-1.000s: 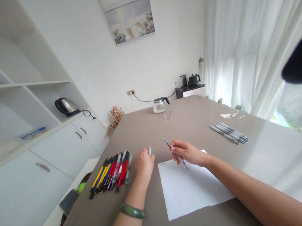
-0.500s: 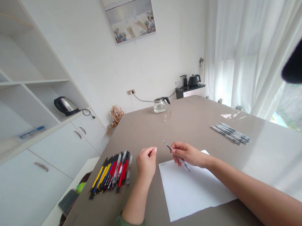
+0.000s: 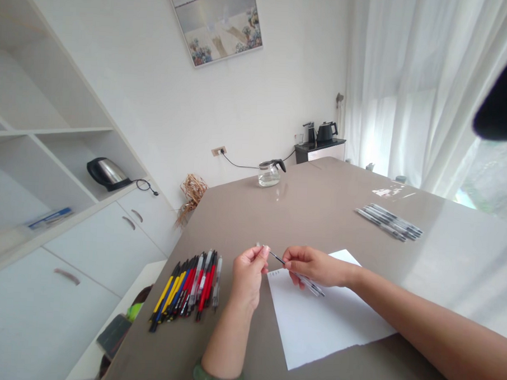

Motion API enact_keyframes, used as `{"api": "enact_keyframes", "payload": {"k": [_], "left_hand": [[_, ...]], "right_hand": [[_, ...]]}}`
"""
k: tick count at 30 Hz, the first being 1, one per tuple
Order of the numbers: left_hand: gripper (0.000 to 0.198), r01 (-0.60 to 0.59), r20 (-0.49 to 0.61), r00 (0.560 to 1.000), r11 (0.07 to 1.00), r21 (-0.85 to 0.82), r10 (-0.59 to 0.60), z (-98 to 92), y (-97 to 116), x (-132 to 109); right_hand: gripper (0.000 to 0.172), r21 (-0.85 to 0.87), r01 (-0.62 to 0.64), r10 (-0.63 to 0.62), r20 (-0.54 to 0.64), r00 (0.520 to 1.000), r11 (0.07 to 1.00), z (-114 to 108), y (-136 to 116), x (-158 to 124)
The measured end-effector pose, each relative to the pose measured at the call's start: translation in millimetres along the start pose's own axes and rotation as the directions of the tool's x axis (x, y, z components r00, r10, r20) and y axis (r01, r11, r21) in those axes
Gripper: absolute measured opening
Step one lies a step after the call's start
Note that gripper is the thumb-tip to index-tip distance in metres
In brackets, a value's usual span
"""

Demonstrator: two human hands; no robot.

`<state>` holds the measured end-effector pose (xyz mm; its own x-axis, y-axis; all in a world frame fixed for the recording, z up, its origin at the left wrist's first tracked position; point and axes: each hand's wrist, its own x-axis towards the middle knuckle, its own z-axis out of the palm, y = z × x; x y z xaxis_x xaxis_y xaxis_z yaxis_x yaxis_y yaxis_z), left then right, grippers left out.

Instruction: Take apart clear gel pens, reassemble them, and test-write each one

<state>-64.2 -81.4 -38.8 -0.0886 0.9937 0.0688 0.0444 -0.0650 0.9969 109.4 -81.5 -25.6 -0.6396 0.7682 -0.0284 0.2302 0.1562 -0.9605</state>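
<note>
My right hand [image 3: 311, 264] is closed around a disassembled clear-barrelled pen [image 3: 313, 285], held over the top edge of a white sheet of paper [image 3: 332, 322]. From its fingers a thin dark refill [image 3: 277, 258] sticks out toward the left. My left hand [image 3: 250, 268] meets the refill's far end in a pinch. A tiny pale bit shows at those fingertips, too small to make out. Left of that hand lies a row of pens [image 3: 188, 285], yellow, blue, red and clear.
Several clear pens [image 3: 389, 221] lie in a group on the table [image 3: 311, 215] at the right. A glass pot [image 3: 269, 174] with a black handle stands at the far edge. Shelves hold a kettle [image 3: 108, 174] at left. Small marks top the paper's left corner.
My left fingertips have closed in on the refill's end, which stood apart from them before. My right hand has come slightly lower, still gripping the pen.
</note>
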Motion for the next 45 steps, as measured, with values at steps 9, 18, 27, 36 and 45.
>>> {"api": "enact_keyframes", "payload": {"k": [9, 18, 27, 36, 45], "left_hand": [[0.036, 0.028, -0.112, 0.994, 0.932, 0.361, 0.013, -22.5, 1.1, 19.8], [0.012, 0.109, -0.071, 0.993, 0.562, 0.820, -0.090, 22.8, -8.4, 68.0], [0.021, 0.111, -0.077, 0.991, 0.336, 0.935, -0.113, 33.7, -6.4, 71.1], [0.023, 0.111, -0.081, 0.992, 0.378, 0.919, -0.095, 32.4, -3.4, 67.5], [0.026, -0.010, 0.119, 0.987, 0.710, 0.704, -0.104, 23.7, 19.6, 16.6]], "right_hand": [[0.016, 0.093, -0.039, 0.057, -0.205, 0.977, 0.995, -20.1, 3.2, 1.3], [0.016, 0.176, 0.044, 0.025, -0.369, 0.929, 0.983, -31.5, 11.6, 3.6], [0.016, 0.169, 0.031, 0.034, -0.368, 0.929, 0.985, -36.3, 16.3, 3.2], [0.015, 0.169, 0.026, 0.038, -0.365, 0.930, 0.985, -34.7, 13.3, 1.6], [0.015, 0.284, 0.072, 0.045, -0.384, 0.922, 0.956, -30.9, 6.6, 1.8]]}}
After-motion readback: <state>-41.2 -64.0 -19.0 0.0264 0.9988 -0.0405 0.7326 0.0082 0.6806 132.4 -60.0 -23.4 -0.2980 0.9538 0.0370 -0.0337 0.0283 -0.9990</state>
